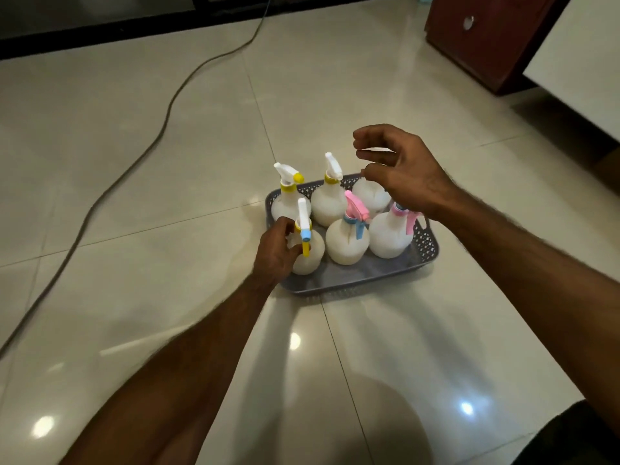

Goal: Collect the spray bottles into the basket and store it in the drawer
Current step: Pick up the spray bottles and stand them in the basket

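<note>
A grey perforated basket [423, 247] sits on the tiled floor and holds several white spray bottles. My left hand [275, 250] grips the front-left bottle [308, 255], which has a yellow collar and a blue and yellow trigger, at the basket's front-left corner. Two bottles with yellow collars [288, 200] [328, 203] stand at the back. Two with pink and blue heads [347, 241] [389, 234] stand at the front right. My right hand [401, 172] hovers above the back-right bottle [370, 196], fingers curled apart, holding nothing. That bottle's head is hidden by the hand.
A brown wooden cabinet with a round metal drawer pull [468, 22] stands at the far right. A white furniture edge [577, 72] juts in beside it. A grey cable [161, 129] snakes across the floor on the left.
</note>
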